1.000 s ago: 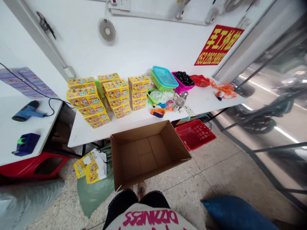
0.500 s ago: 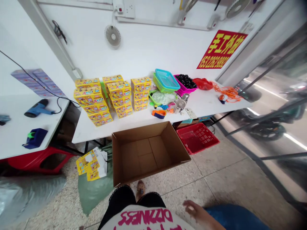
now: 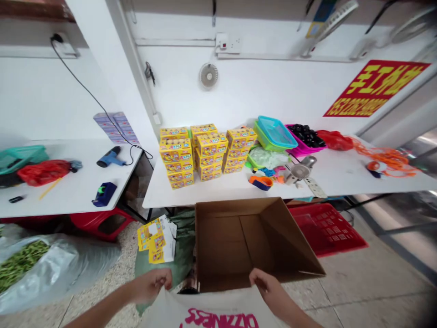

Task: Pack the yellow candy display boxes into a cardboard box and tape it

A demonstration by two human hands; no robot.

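My left hand (image 3: 157, 279) is closed in a pinch on one side of my white T-shirt (image 3: 218, 305), which has pink lettering. On the other side, my right hand (image 3: 263, 281) grips the same shirt, and the cloth is pulled out between them. Just beyond my hands stands a big open cardboard box (image 3: 223, 278), with only its brown inner walls and bottom showing. Flat yellow printed cards (image 3: 155, 241) lie on a green sack (image 3: 184, 232) to the left of the box.
Yellow boxes (image 3: 211, 146) stand stacked on the white table (image 3: 174, 198). To their right are coloured baskets (image 3: 276, 132) and a small fan (image 3: 300, 171). A red crate (image 3: 327, 228) sits right of the cardboard box. A blue heat gun (image 3: 111, 157) lies on the left table.
My view has turned left and come nearer the table. My left hand has come into view, my right hand has moved in from the right, and both have taken hold of the T-shirt.
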